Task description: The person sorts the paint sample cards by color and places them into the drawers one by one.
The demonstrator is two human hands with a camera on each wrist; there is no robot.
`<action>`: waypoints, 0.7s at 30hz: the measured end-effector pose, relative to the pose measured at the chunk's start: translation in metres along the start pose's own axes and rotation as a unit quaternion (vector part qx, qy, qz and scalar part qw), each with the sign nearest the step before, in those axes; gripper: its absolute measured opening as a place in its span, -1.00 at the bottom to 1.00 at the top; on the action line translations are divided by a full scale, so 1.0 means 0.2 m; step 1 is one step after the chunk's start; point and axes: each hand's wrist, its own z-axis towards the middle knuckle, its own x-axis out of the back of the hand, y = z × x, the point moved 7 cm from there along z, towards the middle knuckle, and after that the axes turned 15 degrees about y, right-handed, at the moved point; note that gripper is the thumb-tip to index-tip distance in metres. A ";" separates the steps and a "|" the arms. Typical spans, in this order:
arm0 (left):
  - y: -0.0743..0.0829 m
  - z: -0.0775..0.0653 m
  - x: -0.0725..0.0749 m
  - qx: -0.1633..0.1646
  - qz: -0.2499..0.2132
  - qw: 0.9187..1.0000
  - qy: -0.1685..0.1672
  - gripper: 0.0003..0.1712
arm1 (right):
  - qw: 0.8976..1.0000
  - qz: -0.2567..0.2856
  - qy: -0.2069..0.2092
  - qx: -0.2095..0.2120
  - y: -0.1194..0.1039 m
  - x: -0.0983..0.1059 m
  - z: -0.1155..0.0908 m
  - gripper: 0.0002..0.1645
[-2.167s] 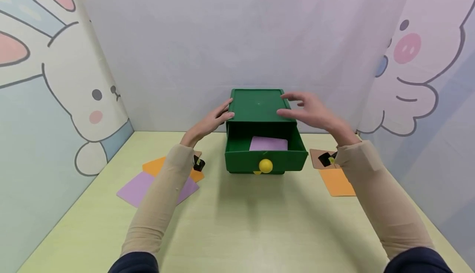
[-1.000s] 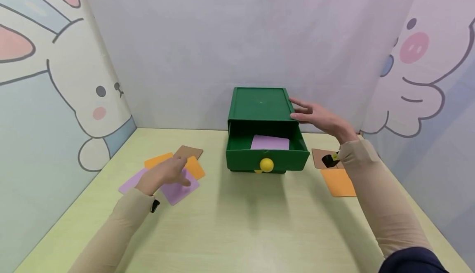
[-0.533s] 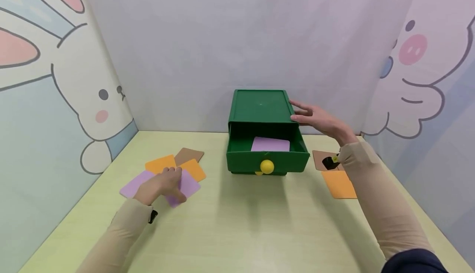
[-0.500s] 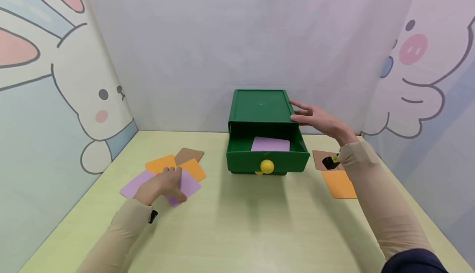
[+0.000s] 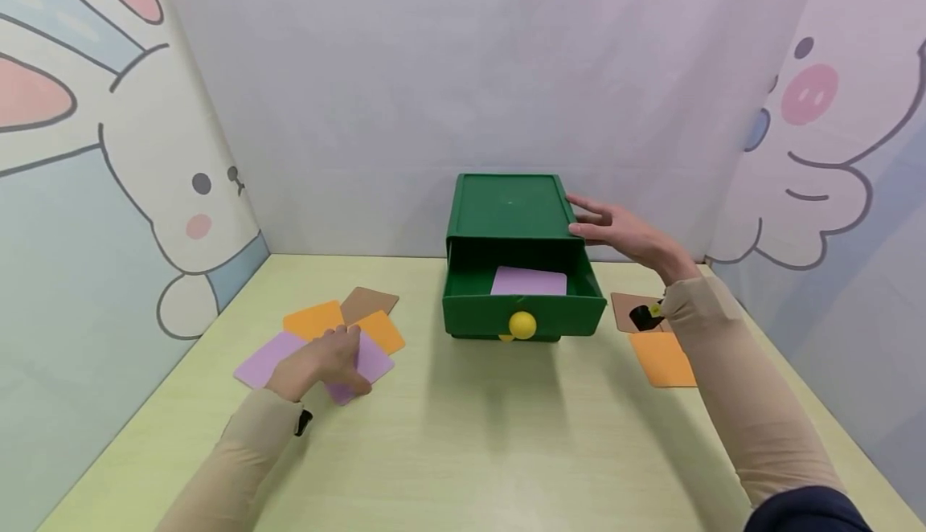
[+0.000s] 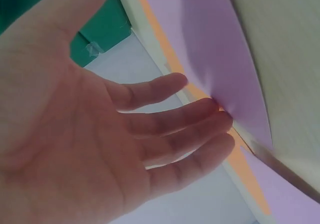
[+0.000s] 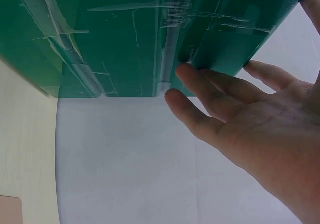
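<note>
My left hand (image 5: 321,362) lies over a purple card (image 5: 376,362) on the left of the table. In the left wrist view its fingertips (image 6: 222,121) touch this purple card (image 6: 220,44) near one edge, the fingers fairly straight. The thumb's tip is outside that view. My right hand (image 5: 625,235) rests against the right side of a green drawer box (image 5: 514,206). Its fingers are spread and touch the taped side wall (image 7: 135,49) in the right wrist view. The upper drawer (image 5: 473,319), with a yellow knob (image 5: 522,325), is pulled out and contains a purple card (image 5: 530,281).
Around the left hand lie another purple card (image 5: 264,359), two orange cards (image 5: 311,319) and a brown card (image 5: 367,303). To the right of the box are brown card material (image 5: 624,307) and an orange card (image 5: 661,362). A pale wall stands behind.
My left hand has left the box's left side and come down onto the purple card. The right hand has shifted from the box's top edge to its right side. The drawer stays pulled out.
</note>
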 end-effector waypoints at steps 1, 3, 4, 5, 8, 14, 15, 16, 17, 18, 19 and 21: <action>0.00 0.00 0.00 -0.001 0.001 1.000 0.000 -0.07 | 1.000 -0.001 0.001 0.000 0.00 0.00 0.00 -0.18; 0.00 0.01 0.00 -0.001 0.003 1.000 0.001 -0.06 | 1.000 -0.002 0.002 -0.001 0.00 0.00 0.00 -0.18; 0.00 0.01 0.01 0.000 0.004 1.000 0.000 -0.04 | 1.000 -0.002 0.002 -0.001 0.00 0.00 0.00 -0.18; 0.00 0.02 0.01 0.000 0.006 1.000 0.000 -0.02 | 1.000 -0.002 0.003 -0.001 0.00 0.00 0.00 -0.18; -0.01 0.03 0.01 -0.003 0.012 1.000 0.005 -0.01 | 1.000 0.000 0.003 -0.001 0.00 0.00 0.00 -0.18; -0.02 0.06 0.02 -0.010 0.014 1.000 0.000 0.00 | 1.000 0.003 0.004 -0.004 0.00 0.01 0.00 -0.17; -0.02 0.06 0.03 -0.011 0.011 1.000 -0.004 -0.02 | 1.000 0.003 0.004 -0.004 0.00 0.01 0.00 -0.17; -0.02 0.07 0.04 -0.013 0.006 1.000 -0.007 -0.04 | 1.000 0.003 0.004 -0.004 0.00 0.01 0.00 -0.17; -0.02 0.08 0.04 -0.015 0.000 1.000 -0.010 -0.07 | 1.000 0.003 0.004 -0.003 0.00 0.01 0.00 -0.17; -0.02 0.09 0.06 -0.019 -0.007 1.000 -0.012 -0.11 | 1.000 0.003 0.004 -0.003 0.00 0.01 0.00 -0.17; -0.01 0.10 0.07 -0.023 -0.019 0.999 -0.015 -0.15 | 1.000 0.004 0.004 -0.003 0.00 0.01 0.00 -0.17; 0.00 0.11 0.10 -0.034 -0.045 0.998 -0.018 -0.22 | 1.000 0.004 0.002 -0.002 0.01 0.01 0.00 -0.18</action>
